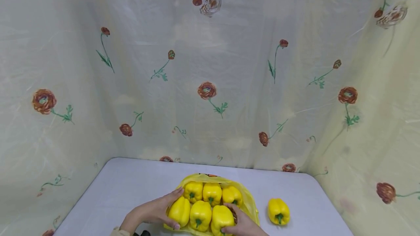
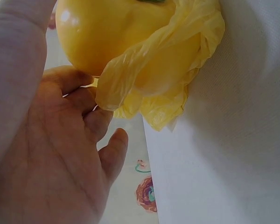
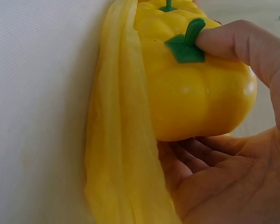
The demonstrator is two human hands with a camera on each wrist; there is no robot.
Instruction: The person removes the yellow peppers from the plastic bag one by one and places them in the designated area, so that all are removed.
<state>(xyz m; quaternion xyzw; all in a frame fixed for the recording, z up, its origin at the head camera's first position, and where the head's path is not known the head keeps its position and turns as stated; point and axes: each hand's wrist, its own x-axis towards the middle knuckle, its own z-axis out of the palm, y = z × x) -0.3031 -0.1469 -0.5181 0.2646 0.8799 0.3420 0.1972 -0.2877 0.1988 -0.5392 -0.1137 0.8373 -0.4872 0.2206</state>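
Several yellow bell peppers (image 1: 201,214) with green stems sit in two rows in a yellow plastic bag (image 1: 251,207), its mouth spread around them. My left hand (image 1: 154,208) holds the front-left bell pepper (image 1: 179,212), thumb at the front and fingers at its far side. In the left wrist view, fingertips touch that pepper (image 2: 112,37) beside the bag's crumpled edge (image 2: 126,79). My right hand (image 1: 242,223) grips the front-right bell pepper (image 1: 222,218). The right wrist view shows the thumb against its green stem (image 3: 189,44) and the fingers behind it, their tips hidden.
One more yellow bell pepper (image 1: 279,211) lies on the white table (image 1: 141,177), to the right of the bag. Flower-printed curtains (image 1: 210,119) stand behind and at both sides. A small dark object (image 1: 145,233) shows below the left wrist.
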